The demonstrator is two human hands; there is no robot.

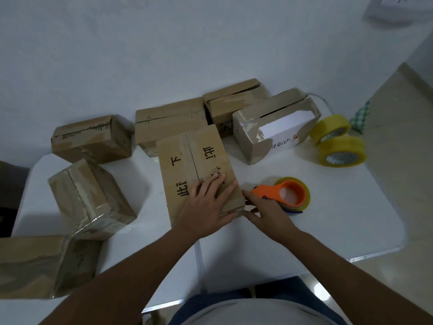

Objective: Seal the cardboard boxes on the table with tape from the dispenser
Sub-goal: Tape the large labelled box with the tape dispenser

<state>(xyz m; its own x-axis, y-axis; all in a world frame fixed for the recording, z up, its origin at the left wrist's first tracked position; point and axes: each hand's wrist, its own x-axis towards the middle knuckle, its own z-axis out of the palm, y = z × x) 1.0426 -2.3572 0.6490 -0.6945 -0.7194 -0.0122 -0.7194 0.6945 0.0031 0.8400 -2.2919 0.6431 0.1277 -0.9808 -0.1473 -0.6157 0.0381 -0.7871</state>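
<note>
Two bare forearms reach over the white surface (328, 219) toward a cardboard box (199, 170) printed with black characters, lying flat at the centre. The left hand (206, 205) rests on the box's near right corner, fingers (218, 181) straight and slightly spread, pressing down on the top. The right hand (264, 207) sits just beside the box's right edge, fingers extended toward the corner; whether they pinch any tape cannot be told. An orange tape dispenser (288, 193) lies on the surface just behind that hand. 2 yellow tape rolls (337, 139) stand at the far right near a white-lined box (274, 127). 6 more boxes ring the left and back of the surface.
</note>
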